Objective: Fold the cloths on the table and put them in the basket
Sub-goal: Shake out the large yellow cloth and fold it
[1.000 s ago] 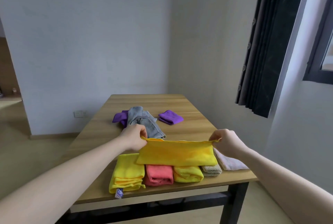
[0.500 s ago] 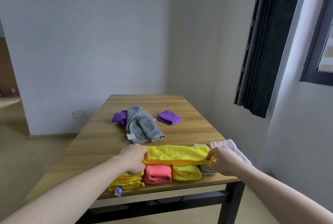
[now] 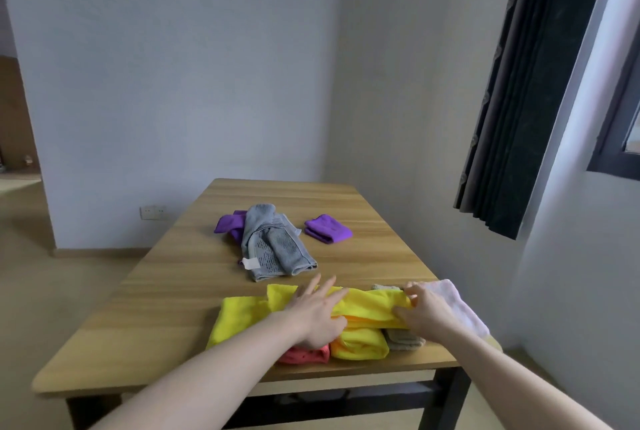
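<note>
At lower centre of the frame, the left hand (image 3: pixel 317 315) lies flat, fingers straight and spread, on a folded bright yellow cloth (image 3: pixel 372 303) at the wooden table's (image 3: pixel 166 294) near edge. To its right, the right hand (image 3: pixel 424 312) pinches the cloth's end with curled fingers.

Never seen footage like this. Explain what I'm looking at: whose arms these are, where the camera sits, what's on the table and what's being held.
There is no machine here. A person wears a wide-angle camera on the head, so the single view looks forward and down along their own bare arms.

The left hand lies flat, fingers straight, pressing a folded yellow cloth. The right hand curls its fingers round that cloth's other end.

The cloth lies across a row of folded cloths at the near edge of the wooden table: another yellow one, a red one, a small yellow one, a beige one and a pale pink one.

Farther back lie a crumpled grey cloth and two purple cloths. No basket is in view.
</note>
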`<move>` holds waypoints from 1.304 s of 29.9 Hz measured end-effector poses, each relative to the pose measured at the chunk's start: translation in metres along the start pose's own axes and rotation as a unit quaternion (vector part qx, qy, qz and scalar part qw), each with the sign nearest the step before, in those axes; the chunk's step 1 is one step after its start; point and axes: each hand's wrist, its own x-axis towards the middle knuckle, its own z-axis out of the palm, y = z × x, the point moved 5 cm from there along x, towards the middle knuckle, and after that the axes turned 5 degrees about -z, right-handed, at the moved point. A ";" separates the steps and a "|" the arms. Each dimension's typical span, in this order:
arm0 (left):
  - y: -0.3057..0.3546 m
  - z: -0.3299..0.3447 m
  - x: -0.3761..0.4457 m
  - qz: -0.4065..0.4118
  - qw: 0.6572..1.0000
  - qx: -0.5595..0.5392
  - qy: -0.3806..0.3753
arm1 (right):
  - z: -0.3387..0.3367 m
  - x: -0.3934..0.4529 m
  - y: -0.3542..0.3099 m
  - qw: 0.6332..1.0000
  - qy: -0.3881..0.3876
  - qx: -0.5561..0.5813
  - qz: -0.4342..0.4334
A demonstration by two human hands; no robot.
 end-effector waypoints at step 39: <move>-0.136 0.025 -0.024 -0.164 0.955 -0.172 0.176 | 0.039 0.035 -0.172 0.935 -0.115 0.334 0.036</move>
